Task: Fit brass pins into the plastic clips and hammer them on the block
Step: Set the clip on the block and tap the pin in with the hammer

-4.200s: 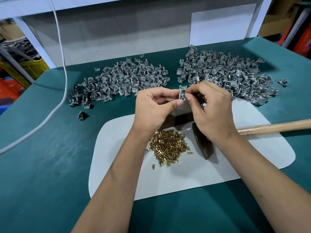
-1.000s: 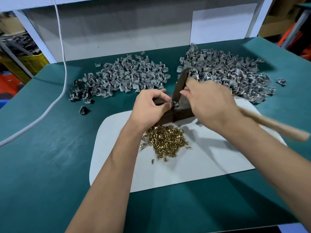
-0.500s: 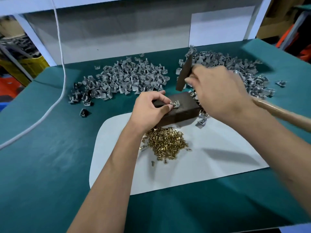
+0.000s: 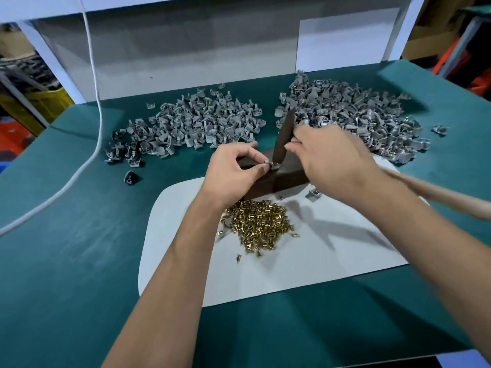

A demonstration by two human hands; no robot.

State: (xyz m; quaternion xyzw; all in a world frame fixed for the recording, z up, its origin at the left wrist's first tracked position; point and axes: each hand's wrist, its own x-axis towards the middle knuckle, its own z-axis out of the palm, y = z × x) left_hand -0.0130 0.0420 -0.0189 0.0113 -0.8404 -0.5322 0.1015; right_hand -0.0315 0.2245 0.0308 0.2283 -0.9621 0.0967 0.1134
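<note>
My left hand [image 4: 233, 171] pinches a small grey plastic clip [image 4: 269, 163] on top of the dark block [image 4: 289, 176]. My right hand [image 4: 332, 163] grips a hammer close to its head, the wooden handle [image 4: 435, 197] trailing to the right. The dark hammer head [image 4: 284, 139] comes down onto the clip, its lower end touching it. A heap of brass pins [image 4: 259, 227] lies on the white mat [image 4: 318, 261] in front of the block.
Two heaps of grey clips lie at the back: one left [image 4: 191, 126], one right [image 4: 350, 112]. A single clip [image 4: 314, 193] rests by the block's right end. A white cable [image 4: 87, 144] runs down the left of the green table [image 4: 66, 261].
The hammer head was raised above the block half a second ago and has come down onto the clip. My left hand keeps holding the clip on the block.
</note>
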